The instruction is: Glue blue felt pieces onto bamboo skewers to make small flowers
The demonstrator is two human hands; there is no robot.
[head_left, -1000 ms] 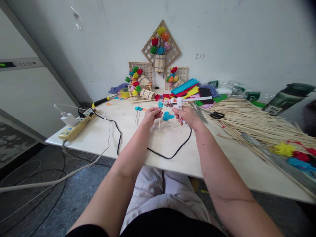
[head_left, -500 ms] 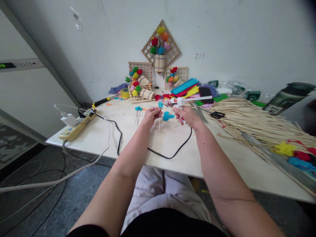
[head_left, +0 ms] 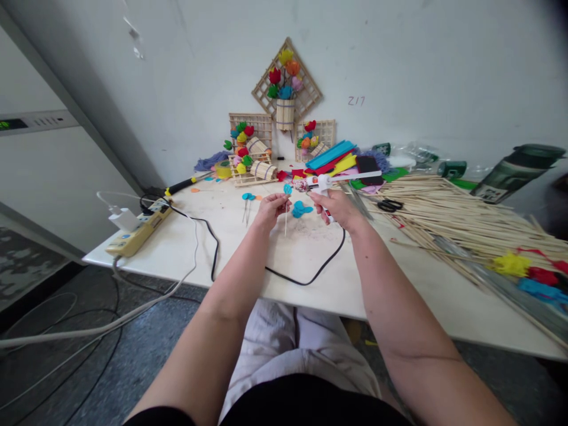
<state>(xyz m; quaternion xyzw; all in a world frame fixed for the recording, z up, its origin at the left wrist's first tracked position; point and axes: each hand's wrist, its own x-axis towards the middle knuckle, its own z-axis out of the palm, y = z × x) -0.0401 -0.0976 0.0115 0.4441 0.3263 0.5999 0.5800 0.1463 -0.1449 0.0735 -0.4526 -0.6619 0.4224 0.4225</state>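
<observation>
My left hand (head_left: 274, 210) pinches a thin pale stick (head_left: 286, 225), which hangs upright with a blue petal piece (head_left: 287, 189) at its top. In my right hand (head_left: 335, 208) is a white glue gun (head_left: 322, 183), its nozzle end pointing left, close to the blue piece; whether they touch cannot be made out. A long white glue stick (head_left: 361, 176) juts from its back. Several loose blue petals (head_left: 302, 209) lie on the table between my hands. Left of my left hand are more blue pieces (head_left: 248, 196) with thin stems.
Lattice panels with colourful flowers (head_left: 286, 89) lean at the wall. At left is a power strip (head_left: 139, 231) with cables; a black cord (head_left: 306, 283) loops near the front. Right are scissors (head_left: 390, 205), many wooden sticks (head_left: 461, 207), coloured sheets (head_left: 332, 155) and a dark bottle (head_left: 517, 171).
The view has shifted very slightly. Both hands keep almost the same pose and hold the same things.
</observation>
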